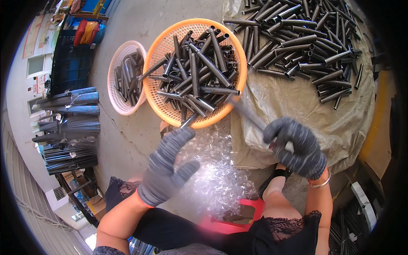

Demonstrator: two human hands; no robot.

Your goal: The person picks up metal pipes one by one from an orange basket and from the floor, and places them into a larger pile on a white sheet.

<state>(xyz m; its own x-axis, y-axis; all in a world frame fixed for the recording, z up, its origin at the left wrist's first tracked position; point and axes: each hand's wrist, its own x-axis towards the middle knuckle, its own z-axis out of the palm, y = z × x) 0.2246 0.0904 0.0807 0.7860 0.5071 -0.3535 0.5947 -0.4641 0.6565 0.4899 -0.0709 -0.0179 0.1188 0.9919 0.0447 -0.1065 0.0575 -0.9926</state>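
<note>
My left hand, in a grey knit glove, is held open with its thumb apart from the fingers. Its fingertips are close to a dark metal tube at the near rim of the orange basket; whether they touch cannot be told. Many short dark tubes fill that basket, lying in all directions. My right hand, gloved alike, is closed around a grey metal hammer. Motion blurs the hammer, and its far end is beside the basket's right rim.
A pink basket with more tubes stands left of the orange one. A large tube pile lies on a tan sheet at right. Shiny scraps cover the floor before me, over a red plastic stool. Bundled long tubes are stacked at left.
</note>
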